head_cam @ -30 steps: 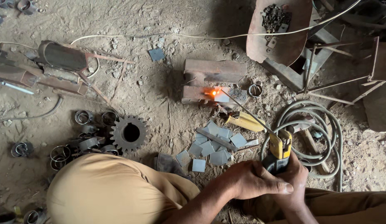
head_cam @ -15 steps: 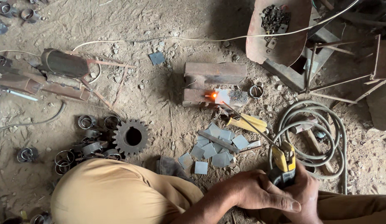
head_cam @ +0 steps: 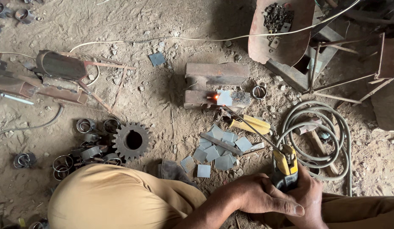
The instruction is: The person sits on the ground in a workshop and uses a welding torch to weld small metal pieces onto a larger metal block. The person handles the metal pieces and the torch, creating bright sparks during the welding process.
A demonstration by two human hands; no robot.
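Two hands, one tool, assorted metal stock on a sandy floor (head_cam: 163, 29).

1. Rusty shovel-shaped pan (head_cam: 281, 42), upper right, holding a heap of small dark metal bits.
2. Coiled grey hose (head_cam: 328, 127), right of centre, lying in loops on the floor just beyond the hands.
3. Bent knee in tan trousers (head_cam: 116, 197), lower left foreground.
4. Rusty cylinder on a frame (head_cam: 59, 65), upper left, with thin rods running off it.
5. Two steel blocks (head_cam: 216, 85), centre, one behind the other; the nearer one carries a small pale metal square (head_cam: 225, 98) with an orange glow at its left edge.
6. Toothed gear wheel (head_cam: 132, 140), left of centre, lying flat, touching a cluster of metal rings (head_cam: 84, 142).
7. Left hand (head_cam: 264, 199) and right hand (head_cam: 307, 199), close together at the lower edge, both wrapped tight round the yellow-and-black electrode holder (head_cam: 285, 167), left fingers lying over the grip.
8. Welding rod (head_cam: 247, 125), thin, running up and left from the holder to the glowing spot on the nearer block.
9. Pile of small square metal plates (head_cam: 216, 148), between the blocks and the hands, a flat bar lying across it.
10. Yellow-handled tool (head_cam: 250, 124), just beyond the pile, under the rod.
11. Single ring (head_cam: 258, 92), beside the nearer block's right end.
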